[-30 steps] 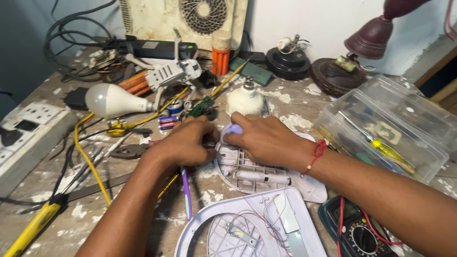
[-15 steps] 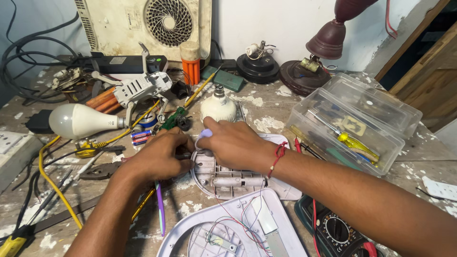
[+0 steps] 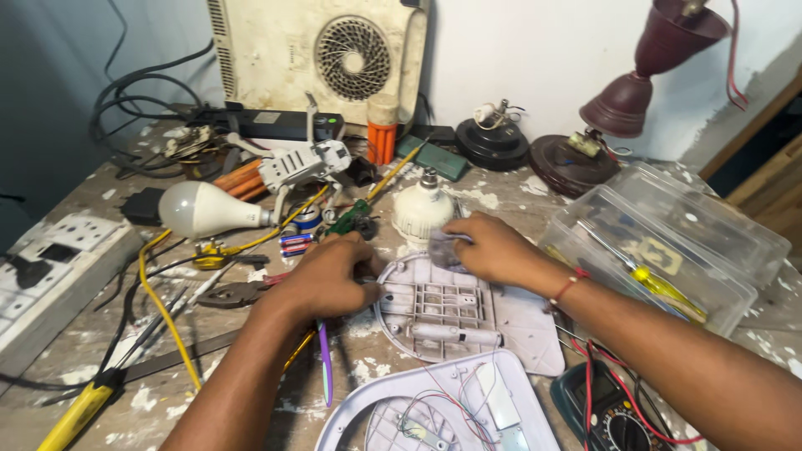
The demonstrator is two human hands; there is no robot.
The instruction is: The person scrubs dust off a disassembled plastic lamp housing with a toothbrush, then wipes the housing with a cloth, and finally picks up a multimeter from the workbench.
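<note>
I'm steadying the casing [image 3: 451, 313] mid-frame: left hand [image 3: 322, 280] pressed on its rim, right hand [image 3: 489, 248] pinching a small part [image 3: 443, 249]. Next, I judge, needs careful fingertip work.

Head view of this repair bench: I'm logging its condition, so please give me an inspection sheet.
Surface: worn, paint-spattered bench top.
Job's things: ribbed white plastic housing; matching round cover with thin wires in front.
Clutter: white bulb, bulb base, pliers, clear plastic box, multimeter.
Hands: left hand on housing rim; right hand pinches a small pale part.
Cables: yellow wire, black cables.
Surroundings: cream fan unit, maroon lamp.
</note>
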